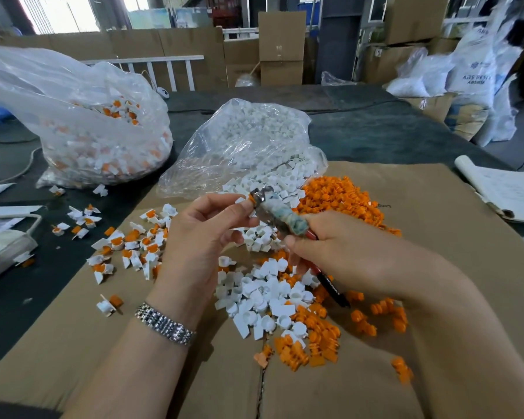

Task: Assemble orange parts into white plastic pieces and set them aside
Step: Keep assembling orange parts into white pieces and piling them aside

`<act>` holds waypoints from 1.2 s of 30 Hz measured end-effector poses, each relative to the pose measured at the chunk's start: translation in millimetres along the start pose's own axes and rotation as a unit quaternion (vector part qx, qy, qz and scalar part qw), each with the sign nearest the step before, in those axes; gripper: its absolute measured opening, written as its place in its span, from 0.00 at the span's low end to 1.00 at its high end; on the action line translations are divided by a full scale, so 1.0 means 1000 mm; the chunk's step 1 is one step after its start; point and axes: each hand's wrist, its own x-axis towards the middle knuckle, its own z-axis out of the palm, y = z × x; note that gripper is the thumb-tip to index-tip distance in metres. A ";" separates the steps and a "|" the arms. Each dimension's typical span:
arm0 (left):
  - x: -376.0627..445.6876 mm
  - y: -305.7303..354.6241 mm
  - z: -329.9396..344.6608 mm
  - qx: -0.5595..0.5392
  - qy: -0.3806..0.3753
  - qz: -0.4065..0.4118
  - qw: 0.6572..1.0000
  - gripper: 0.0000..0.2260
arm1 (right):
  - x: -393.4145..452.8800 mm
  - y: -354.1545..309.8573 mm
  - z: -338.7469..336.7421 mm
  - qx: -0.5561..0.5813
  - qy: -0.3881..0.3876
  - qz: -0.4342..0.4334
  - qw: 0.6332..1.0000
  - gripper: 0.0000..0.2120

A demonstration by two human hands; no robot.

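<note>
Two fingers (224, 207) pinch orange part (251, 198) against pliers (273, 213)

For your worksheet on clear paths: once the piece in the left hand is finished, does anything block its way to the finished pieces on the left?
Nothing visible does. From the left hand, the finished pieces lie close by on the bare cardboard, with no obstacle between.

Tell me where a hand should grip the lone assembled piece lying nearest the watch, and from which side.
Grip the white body of the lone assembled piece across its sides, coming from above. It lies flat on the cardboard with clear space around it, and its orange insert sticks out toward the upper right, so fingers closing across the white part avoid dislodging it.
</note>
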 end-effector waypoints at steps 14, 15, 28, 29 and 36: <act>0.002 -0.002 -0.003 -0.015 -0.004 -0.032 0.999 0.08 | 0.011 0.000 0.010 -0.073 0.074 -0.003 0.995 0.18; 0.002 -0.002 -0.003 -0.012 -0.001 -0.032 0.999 0.07 | 0.010 0.002 0.009 -0.064 0.071 -0.006 0.995 0.19; 0.013 -0.002 -0.027 0.487 0.216 0.137 0.835 0.10 | 0.024 0.036 0.003 -0.107 0.165 0.098 0.976 0.19; 0.014 -0.003 -0.030 0.526 0.222 0.145 0.808 0.11 | 0.028 0.038 0.005 -0.128 0.175 0.126 0.968 0.22; 0.012 -0.015 -0.017 0.627 -0.035 0.163 0.761 0.11 | 0.043 0.047 0.020 -0.198 0.189 0.218 0.937 0.30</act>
